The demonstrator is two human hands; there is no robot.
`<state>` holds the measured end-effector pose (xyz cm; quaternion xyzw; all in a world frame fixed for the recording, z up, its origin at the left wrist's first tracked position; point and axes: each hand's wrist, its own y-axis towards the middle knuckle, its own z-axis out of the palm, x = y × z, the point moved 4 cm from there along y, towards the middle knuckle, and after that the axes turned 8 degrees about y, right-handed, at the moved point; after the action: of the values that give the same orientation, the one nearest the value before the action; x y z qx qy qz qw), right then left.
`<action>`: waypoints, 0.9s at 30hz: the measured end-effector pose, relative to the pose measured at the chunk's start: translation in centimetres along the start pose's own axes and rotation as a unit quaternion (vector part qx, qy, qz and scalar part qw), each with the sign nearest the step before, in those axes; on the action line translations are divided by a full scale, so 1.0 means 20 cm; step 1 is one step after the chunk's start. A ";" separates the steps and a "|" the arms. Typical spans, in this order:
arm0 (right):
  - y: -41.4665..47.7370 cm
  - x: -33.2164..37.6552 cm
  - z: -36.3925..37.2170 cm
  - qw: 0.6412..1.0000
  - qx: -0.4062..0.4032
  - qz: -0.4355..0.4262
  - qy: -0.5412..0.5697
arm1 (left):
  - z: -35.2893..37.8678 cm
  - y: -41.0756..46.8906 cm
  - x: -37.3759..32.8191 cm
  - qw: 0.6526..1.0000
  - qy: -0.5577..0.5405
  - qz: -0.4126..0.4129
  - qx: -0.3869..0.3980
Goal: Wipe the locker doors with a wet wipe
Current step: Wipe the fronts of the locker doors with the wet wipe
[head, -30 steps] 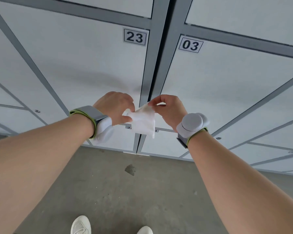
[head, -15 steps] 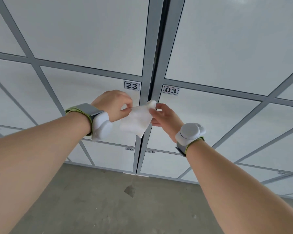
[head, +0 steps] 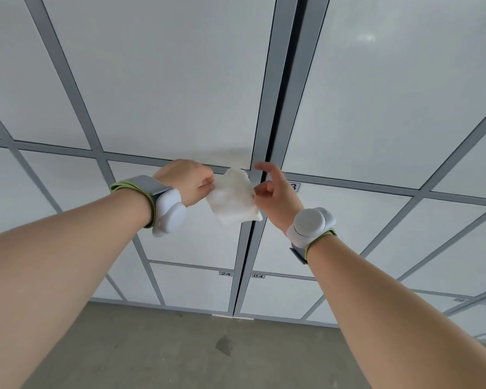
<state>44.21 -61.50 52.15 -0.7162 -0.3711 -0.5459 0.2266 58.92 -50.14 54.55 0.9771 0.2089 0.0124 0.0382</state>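
A crumpled white wet wipe [head: 235, 199] hangs between my two hands in front of the white locker doors [head: 169, 80]. My left hand [head: 187, 182] pinches its left edge with curled fingers. My right hand [head: 272, 192] pinches the wipe's right edge between thumb and a bent finger, while its index finger points up and away from the wipe. Both hands hover at the grey vertical frame [head: 267, 113] between two locker columns, level with the row of doors 23 and 03. The wipe touches no door that I can make out.
Grey frame strips divide the doors into a grid. Doors labelled 24 [head: 225, 273] and 04 [head: 258, 276] sit in the bottom row. Below them lies a grey concrete floor [head: 180, 355] with a dark stain [head: 224, 345]. White sensor bands wrap both wrists.
My view has tilted upward, so the upper doors fill the frame and my shoes have left view. Both hands rose with the wipe, and my right index finger has lifted off it.
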 end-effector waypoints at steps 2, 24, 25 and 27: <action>0.00 0.08 0.04 1.000 0.008 -0.018 -0.019 | -0.05 -0.01 0.04 1.000 0.014 0.009 0.005; 0.13 0.73 0.06 0.986 -0.114 -0.100 -0.068 | -0.67 -0.07 0.28 0.981 -0.062 0.049 -0.175; 0.13 0.75 0.05 0.986 -0.116 -0.100 -0.062 | -0.69 -0.07 0.29 0.980 -0.075 0.045 -0.180; 0.15 0.80 0.05 0.986 -0.121 -0.101 -0.052 | -0.75 -0.05 0.30 0.978 -0.092 0.041 -0.185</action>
<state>49.30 -58.08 67.28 -0.7248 -0.3840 -0.5687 0.0619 63.38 -45.64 69.54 0.9580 0.1581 -0.0372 0.2365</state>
